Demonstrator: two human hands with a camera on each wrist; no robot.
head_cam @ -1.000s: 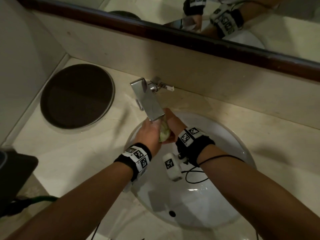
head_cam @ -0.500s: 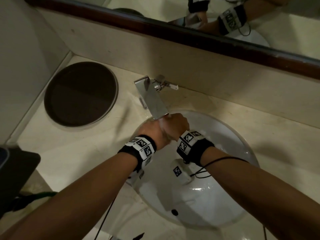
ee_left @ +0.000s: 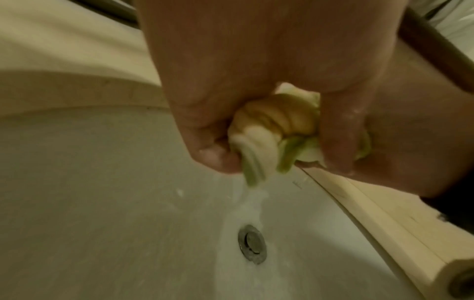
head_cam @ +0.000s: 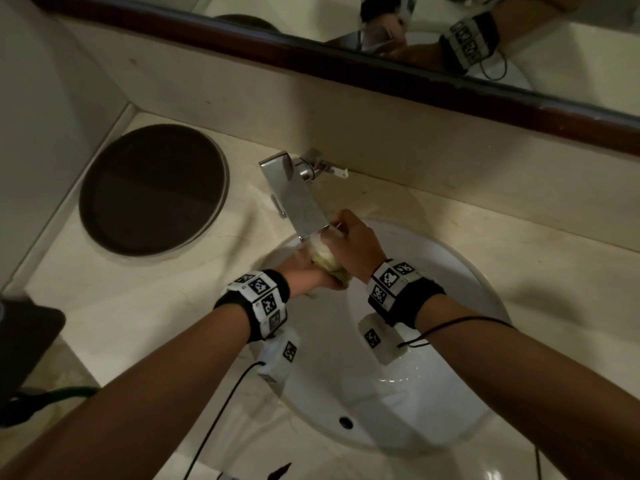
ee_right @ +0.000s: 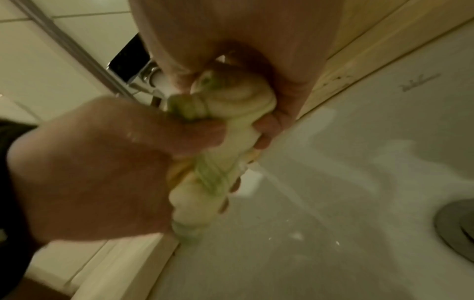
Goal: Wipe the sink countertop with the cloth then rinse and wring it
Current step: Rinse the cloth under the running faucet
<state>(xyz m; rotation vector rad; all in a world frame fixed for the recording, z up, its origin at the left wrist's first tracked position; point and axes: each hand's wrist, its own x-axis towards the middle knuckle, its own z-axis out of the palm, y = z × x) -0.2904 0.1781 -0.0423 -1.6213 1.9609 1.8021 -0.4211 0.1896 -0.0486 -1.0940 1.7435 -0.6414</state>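
I hold the cloth (head_cam: 327, 263) over the sink (head_cam: 450, 393), just under the tip of the tap (head_cam: 298, 202). My left hand (head_cam: 304, 271) grips its near end and my right hand (head_cam: 355, 245) grips its far end, at about 1 o'clock from the left. Both sets of fingers are curled tight round the cloth, so neither hand has any gap to speak of.

In the left wrist view the cloth (ee_left: 277, 130) is twisted into a pale yellow and green rope that bulges out of my left hand (ee_left: 256, 71), and a thin stream of water (ee_left: 250, 205) runs from its lowest fold down towards the drain (ee_left: 252, 244) at 6 o'clock. In the right wrist view the cloth (ee_right: 218, 146) runs as a twisted roll from my right hand (ee_right: 243, 50) at 12 o'clock to my left hand (ee_right: 97, 166) at 8 o'clock, and the fingers (ee_right: 195, 134) of the left hand wrap over it. Water trails off it onto the white wall of the sink (ee_right: 333, 203).

On the surface (head_cam: 138, 306), at 10 o'clock from the sink, lies a dark round lid (head_cam: 152, 190). A mirror (head_cam: 450, 29) runs along the wall at 12 o'clock and shows both wrists. A dark object (head_cam: 24, 344) sits at the 9 o'clock edge; I cannot tell what it is.
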